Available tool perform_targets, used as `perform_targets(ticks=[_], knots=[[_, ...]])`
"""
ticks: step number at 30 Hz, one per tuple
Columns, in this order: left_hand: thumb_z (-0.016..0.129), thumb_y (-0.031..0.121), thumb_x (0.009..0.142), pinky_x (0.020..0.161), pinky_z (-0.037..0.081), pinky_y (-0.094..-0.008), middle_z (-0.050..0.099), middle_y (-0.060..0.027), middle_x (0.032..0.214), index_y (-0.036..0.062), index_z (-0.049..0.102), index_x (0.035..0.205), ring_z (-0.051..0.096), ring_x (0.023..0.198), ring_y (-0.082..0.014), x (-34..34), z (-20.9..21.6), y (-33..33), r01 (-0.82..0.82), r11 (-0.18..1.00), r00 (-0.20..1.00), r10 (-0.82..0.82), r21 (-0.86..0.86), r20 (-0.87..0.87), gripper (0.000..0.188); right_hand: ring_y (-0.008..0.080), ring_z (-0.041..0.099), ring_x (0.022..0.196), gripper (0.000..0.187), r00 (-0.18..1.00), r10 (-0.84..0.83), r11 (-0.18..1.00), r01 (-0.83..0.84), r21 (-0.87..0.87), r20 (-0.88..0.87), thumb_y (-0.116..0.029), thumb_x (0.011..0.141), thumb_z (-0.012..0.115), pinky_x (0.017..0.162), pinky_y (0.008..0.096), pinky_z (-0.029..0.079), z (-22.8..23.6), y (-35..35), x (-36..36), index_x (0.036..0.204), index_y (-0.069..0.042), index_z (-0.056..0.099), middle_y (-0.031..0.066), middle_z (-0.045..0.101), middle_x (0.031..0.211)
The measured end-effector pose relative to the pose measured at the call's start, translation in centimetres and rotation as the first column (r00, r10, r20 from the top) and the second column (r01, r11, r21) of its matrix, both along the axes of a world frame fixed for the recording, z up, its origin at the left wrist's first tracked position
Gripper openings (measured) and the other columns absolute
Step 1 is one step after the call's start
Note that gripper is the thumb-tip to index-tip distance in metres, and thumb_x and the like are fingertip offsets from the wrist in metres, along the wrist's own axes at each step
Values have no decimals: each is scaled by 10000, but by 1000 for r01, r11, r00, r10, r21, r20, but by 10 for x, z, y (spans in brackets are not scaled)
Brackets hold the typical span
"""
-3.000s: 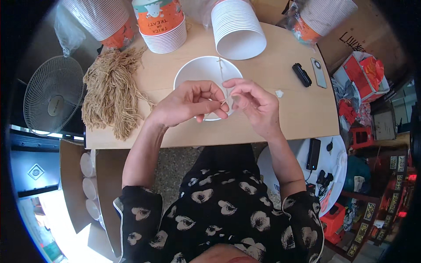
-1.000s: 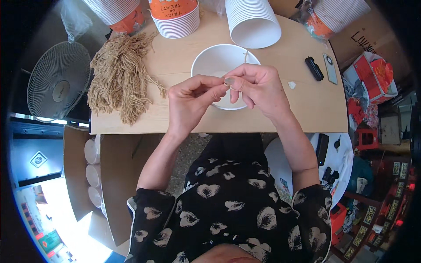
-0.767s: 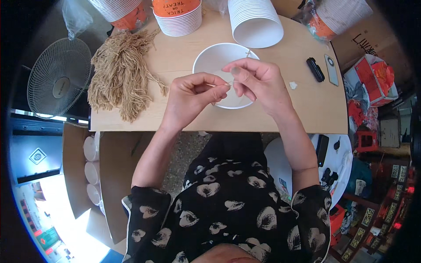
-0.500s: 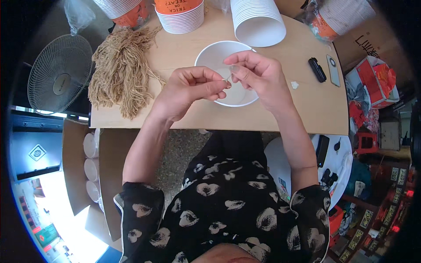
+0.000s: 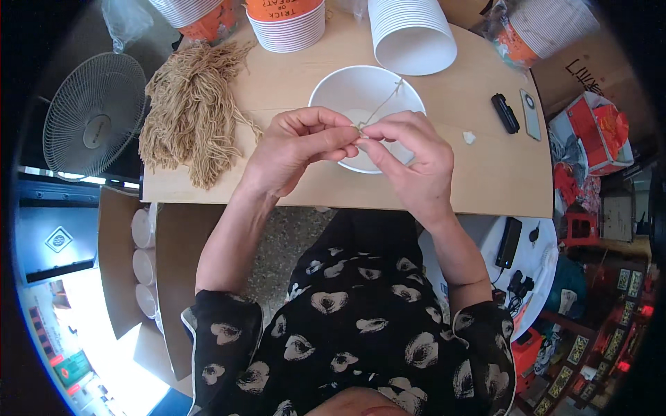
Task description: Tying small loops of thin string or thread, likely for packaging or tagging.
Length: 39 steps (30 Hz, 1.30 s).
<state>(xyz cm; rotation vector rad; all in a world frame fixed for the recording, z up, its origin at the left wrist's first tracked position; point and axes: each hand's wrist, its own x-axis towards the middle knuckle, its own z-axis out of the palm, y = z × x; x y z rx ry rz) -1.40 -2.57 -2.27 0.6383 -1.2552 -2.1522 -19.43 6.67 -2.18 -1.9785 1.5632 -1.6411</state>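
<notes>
A thin beige string (image 5: 383, 104) runs up from between my fingertips, its far end against the inner wall of a white paper bucket (image 5: 331, 84). My left hand (image 5: 295, 147) pinches the string near its lower end. My right hand (image 5: 409, 152) pinches it too, thumb and forefinger meeting the left fingertips. Both hands are above the near side of the bucket, hiding part of it. Left of them lies a big bundle of tan strings (image 5: 191, 114) on the table (image 5: 485, 173).
Stacks of white buckets (image 5: 415, 45) and orange-printed ones (image 5: 286, 28) line the far edge. At right lie a black folding tool or case (image 5: 505, 113), a phone (image 5: 530, 114) and a white scrap (image 5: 469, 138). A fan (image 5: 96, 114) and an open cardboard box (image 5: 173, 256) stand left.
My right hand has moved down and turned so its fingertips meet the left ones. The string's free end now shows above them. My left hand has barely moved.
</notes>
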Motion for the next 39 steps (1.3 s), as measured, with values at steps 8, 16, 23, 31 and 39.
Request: perform_targets(ticks=[8,16,23,31,39], knots=[[717,73,886,740,553,-243,708,-86,923,-21,686,1015,689,824,-136,-1,1,6,-18,994,999,22,-111,36,163,179,619,769,128,996,52,998,-54,24,70,52,772,735,712,291,483,-4,0,3,879,6,680,66,656,846],[725,67,877,708,537,-236,699,-61,912,-9,684,1019,672,809,-112,-3,-6,9,-83,983,996,86,-165,13,167,208,615,738,124,993,70,996,-74,47,90,30,784,712,695,320,472,-5,1,6,884,-12,651,73,632,806],[708,22,875,714,557,-220,696,-66,900,-42,672,998,674,789,-104,-3,-2,15,-130,955,986,153,-268,65,143,213,613,735,112,993,83,992,-90,89,82,20,805,702,693,325,468,-6,1,4,892,-10,639,82,626,799],[696,1,876,749,557,-210,704,-57,879,-52,690,973,671,805,-83,-1,1,22,-140,900,972,204,-412,116,110,199,602,729,62,968,188,966,-213,146,166,6,847,672,683,313,472,-2,1,0,895,18,635,90,630,800],[692,1,882,762,563,-220,713,-73,891,-65,689,990,683,829,-98,1,6,22,-76,905,981,144,-419,133,127,111,588,770,25,954,200,945,-248,213,223,19,862,640,751,255,483,-1,2,-1,871,33,621,47,620,805]])
